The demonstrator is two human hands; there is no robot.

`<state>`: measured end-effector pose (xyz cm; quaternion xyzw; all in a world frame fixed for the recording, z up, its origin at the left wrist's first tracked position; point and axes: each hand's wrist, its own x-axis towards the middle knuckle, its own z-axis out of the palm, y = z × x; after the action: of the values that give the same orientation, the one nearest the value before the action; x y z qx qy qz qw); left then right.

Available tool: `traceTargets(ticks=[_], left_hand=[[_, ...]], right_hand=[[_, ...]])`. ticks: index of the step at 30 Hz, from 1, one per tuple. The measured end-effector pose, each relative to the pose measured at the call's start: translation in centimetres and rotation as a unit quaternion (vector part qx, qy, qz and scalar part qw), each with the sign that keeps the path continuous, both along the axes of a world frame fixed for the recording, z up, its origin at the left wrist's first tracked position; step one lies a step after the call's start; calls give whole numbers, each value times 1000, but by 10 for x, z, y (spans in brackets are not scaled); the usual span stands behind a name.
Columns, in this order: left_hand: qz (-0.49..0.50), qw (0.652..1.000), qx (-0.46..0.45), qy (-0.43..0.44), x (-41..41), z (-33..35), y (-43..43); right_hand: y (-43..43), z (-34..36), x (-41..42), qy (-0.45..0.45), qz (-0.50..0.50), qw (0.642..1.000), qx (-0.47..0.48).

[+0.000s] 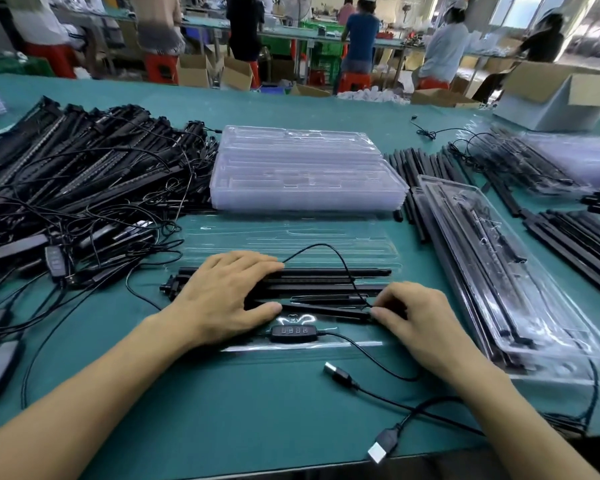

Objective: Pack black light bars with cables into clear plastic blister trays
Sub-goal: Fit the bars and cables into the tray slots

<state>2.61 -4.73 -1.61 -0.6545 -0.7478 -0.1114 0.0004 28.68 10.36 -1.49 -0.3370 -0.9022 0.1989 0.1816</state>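
An open clear blister tray (291,237) lies flat on the green table in front of me. Black light bars (326,282) lie side by side across its near half. My left hand (222,292) rests flat on the bars' left part, fingers straight. My right hand (420,317) pinches the right end of the nearest bar (326,308), where a thin cable joins it. A black inline controller (293,332) sits in the tray's front pocket. Its cable runs to a USB plug (338,374) lying on the table.
A big tangle of black bars and cables (84,185) fills the left. A stack of empty clear trays (302,168) stands behind. Packed trays (499,271) and loose black bars (582,244) lie to the right. A second USB plug (381,445) is near the table's front edge.
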Motion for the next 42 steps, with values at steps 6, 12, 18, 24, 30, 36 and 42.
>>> traceTargets(ticks=[6,12,18,24,30,36,42], left_hand=[[-152,974,163,-41,68,24,12],[-213,977,10,-20,101,16,36],[-149,983,70,-84,102,12,39],[-55,992,51,-106,97,16,48],[-72,992,35,-94,94,4,47],[-81,991,61,-91,96,-2,45],[-31,990,73,-119,94,-8,50]], right_hand=[[-1,0,-3,-25,-53,995,76],[0,0,-3,-16,-74,997,32],[13,13,2,-82,-25,996,4],[26,36,24,-111,69,977,-170],[22,31,30,-92,87,976,-175],[21,31,30,-89,101,978,-162],[19,30,30,-92,127,976,-154]])
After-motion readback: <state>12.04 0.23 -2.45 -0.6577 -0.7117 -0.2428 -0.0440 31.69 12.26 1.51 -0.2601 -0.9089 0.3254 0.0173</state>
